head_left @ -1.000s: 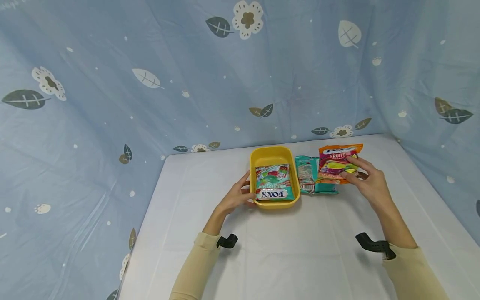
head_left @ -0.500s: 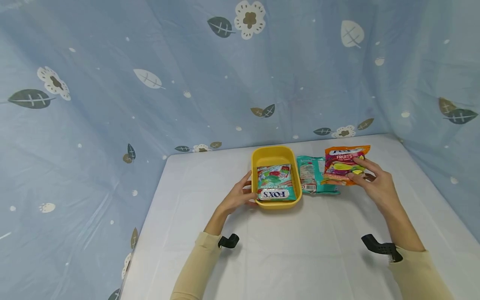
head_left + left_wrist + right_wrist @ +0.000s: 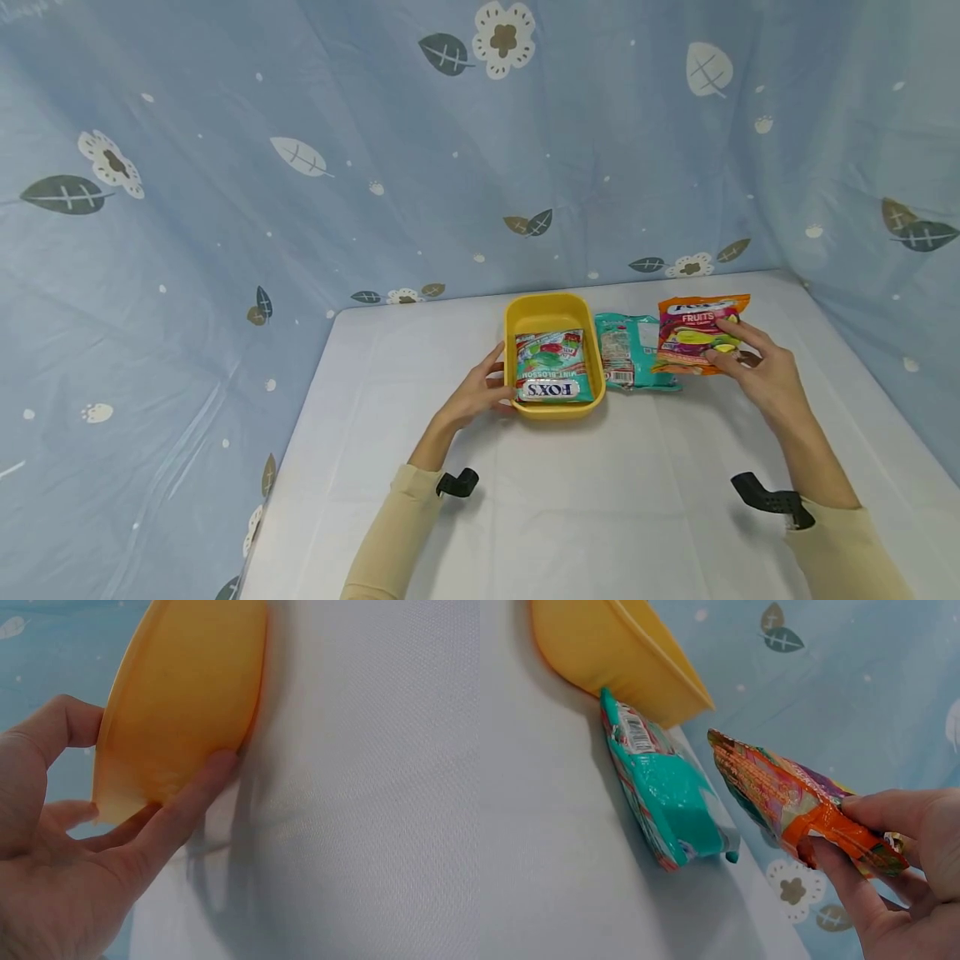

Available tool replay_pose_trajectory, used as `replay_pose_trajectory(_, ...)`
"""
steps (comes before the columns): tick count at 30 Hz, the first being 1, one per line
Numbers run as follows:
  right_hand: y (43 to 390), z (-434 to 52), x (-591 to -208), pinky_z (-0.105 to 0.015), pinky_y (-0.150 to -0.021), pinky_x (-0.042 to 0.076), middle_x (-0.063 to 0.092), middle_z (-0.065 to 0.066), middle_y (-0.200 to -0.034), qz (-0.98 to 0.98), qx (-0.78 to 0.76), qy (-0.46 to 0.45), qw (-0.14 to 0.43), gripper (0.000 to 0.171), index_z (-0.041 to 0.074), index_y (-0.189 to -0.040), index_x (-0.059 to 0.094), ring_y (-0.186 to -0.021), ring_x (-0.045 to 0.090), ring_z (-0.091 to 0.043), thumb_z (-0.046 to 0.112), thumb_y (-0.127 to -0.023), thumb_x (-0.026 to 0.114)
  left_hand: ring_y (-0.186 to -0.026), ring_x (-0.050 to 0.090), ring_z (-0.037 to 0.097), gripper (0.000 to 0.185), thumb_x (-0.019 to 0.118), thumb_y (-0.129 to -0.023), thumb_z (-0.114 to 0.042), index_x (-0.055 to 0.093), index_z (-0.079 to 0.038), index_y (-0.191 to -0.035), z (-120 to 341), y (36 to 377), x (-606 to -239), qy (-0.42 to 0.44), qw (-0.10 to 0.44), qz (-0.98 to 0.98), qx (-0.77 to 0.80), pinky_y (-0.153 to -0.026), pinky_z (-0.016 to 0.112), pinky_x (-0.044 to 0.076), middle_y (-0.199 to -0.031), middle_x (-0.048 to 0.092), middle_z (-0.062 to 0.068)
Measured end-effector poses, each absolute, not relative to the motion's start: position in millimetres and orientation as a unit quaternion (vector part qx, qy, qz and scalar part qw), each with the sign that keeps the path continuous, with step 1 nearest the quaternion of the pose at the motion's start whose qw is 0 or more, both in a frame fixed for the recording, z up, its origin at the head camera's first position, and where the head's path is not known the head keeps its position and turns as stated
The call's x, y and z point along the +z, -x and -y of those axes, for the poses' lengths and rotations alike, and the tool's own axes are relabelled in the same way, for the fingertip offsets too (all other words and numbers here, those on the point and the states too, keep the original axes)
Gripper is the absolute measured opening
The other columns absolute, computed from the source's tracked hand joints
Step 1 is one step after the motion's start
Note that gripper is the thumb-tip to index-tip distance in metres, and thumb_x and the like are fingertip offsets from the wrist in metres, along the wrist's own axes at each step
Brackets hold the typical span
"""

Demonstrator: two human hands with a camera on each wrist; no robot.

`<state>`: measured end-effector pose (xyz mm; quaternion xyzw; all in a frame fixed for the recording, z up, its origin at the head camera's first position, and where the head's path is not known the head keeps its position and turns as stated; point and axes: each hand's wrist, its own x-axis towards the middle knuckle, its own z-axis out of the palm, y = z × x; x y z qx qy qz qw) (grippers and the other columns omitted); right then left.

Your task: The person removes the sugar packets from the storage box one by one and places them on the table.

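Observation:
A yellow tray stands on the white table and holds a teal FOX'S candy bag. My left hand holds the tray's near left corner, thumb under the rim and fingers along its wall. My right hand pinches an orange FRUITS candy bag by its edge and holds it lifted off the table. A second teal candy bag lies flat between the tray and the orange bag.
The white table is bounded at the back and sides by a blue cloth printed with leaves and flowers. Black wrist mounts sit at both cuffs.
My right hand has drawn the orange bag to the right, away from the teal bag on the table. The left hand stays on the tray.

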<state>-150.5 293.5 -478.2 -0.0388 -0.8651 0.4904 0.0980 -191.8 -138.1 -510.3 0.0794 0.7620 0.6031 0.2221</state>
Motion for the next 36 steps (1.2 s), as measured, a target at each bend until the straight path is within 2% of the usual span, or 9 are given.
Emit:
replay_pose_trajectory(7, 150, -299, -480, 0.003, -0.075, 0.036, 0.024, -0.016, -0.162, 0.866, 0.488, 0.049, 0.095, 0.058, 0.022, -0.148, 0.045, -0.133, 0.037, -0.034, 0.031, -0.095, 0.064, -0.129, 0.052, 0.035, 0.093, 0.068, -0.088, -0.007, 0.012, -0.029, -0.159, 138, 193, -511, -0.083, 0.219, -0.766, 0.599, -0.081, 0.042, 0.062, -0.148, 0.040, 0.016)
replay_pose_trajectory(13, 150, -304, -484, 0.002, -0.075, 0.035, 0.024, -0.016, -0.162, 0.867, 0.487, 0.055, 0.091, 0.058, 0.023, -0.149, 0.044, -0.137, 0.033, -0.037, 0.030, -0.095, 0.064, -0.130, 0.051, 0.037, 0.093, 0.067, -0.088, -0.006, 0.011, -0.029, -0.159, 138, 192, -510, -0.083, 0.222, -0.764, 0.600, -0.082, 0.045, 0.062, -0.149, 0.038, 0.018)
replay_pose_trajectory(21, 149, -308, -487, 0.000, -0.073, 0.036, 0.022, -0.016, -0.162, 0.870, 0.481, 0.063, 0.087, 0.058, 0.023, -0.149, 0.044, -0.131, 0.036, -0.034, 0.030, -0.095, 0.063, -0.128, 0.053, 0.036, 0.093, 0.066, -0.088, -0.006, 0.011, -0.030, -0.159, 137, 191, -509, -0.076, 0.224, -0.763, 0.602, -0.081, 0.048, 0.061, -0.149, 0.037, 0.018)
replay_pose_trajectory(30, 149, -312, -491, -0.003, -0.071, 0.038, 0.025, -0.015, -0.162, 0.874, 0.472, 0.067, 0.094, 0.058, 0.024, -0.149, 0.045, -0.120, 0.042, -0.013, 0.029, -0.095, 0.064, -0.132, 0.049, 0.038, 0.093, 0.066, -0.088, -0.006, 0.012, -0.032, -0.158, 137, 191, -509, -0.074, 0.226, -0.761, 0.604, -0.084, 0.050, 0.060, -0.151, 0.036, 0.018)
replay_pose_trajectory(36, 148, -314, -492, -0.005, -0.070, 0.038, 0.025, -0.015, -0.162, 0.876, 0.468, 0.072, 0.088, 0.057, 0.025, -0.149, 0.044, -0.121, 0.041, -0.021, 0.030, -0.095, 0.063, -0.132, 0.048, 0.039, 0.092, 0.066, -0.089, -0.005, 0.012, -0.032, -0.158, 137, 191, -509, -0.076, 0.228, -0.759, 0.605, -0.085, 0.053, 0.059, -0.152, 0.036, 0.018)
